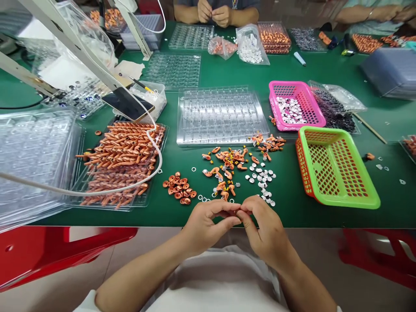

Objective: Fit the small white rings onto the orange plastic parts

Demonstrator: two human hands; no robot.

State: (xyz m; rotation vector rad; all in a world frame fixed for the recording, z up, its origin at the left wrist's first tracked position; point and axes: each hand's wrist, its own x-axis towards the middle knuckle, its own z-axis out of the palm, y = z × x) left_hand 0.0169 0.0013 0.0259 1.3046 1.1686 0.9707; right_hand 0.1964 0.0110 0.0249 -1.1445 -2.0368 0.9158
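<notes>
My left hand (208,223) and my right hand (264,227) meet at the table's front edge, fingertips pinched together. Whatever small piece they hold is mostly covered by the fingers, and I cannot make out its kind. Just beyond them lie copper-coloured earbud-like housings (229,160) with yellow bits and wires. Round white discs (264,177) are scattered to the right of these. On the left is a cluster of copper-coloured cup-shaped shells (178,188), with thin white rings (204,199) between it and my left hand.
Clear plastic trays (221,115) lie ahead; another, stacked with copper-coloured stemmed parts (126,147), is at left under a white cable (152,173). Right stand a pink basket (274,108) of white pieces and a green basket (370,190). A co-worker's hands (216,14) are across the table.
</notes>
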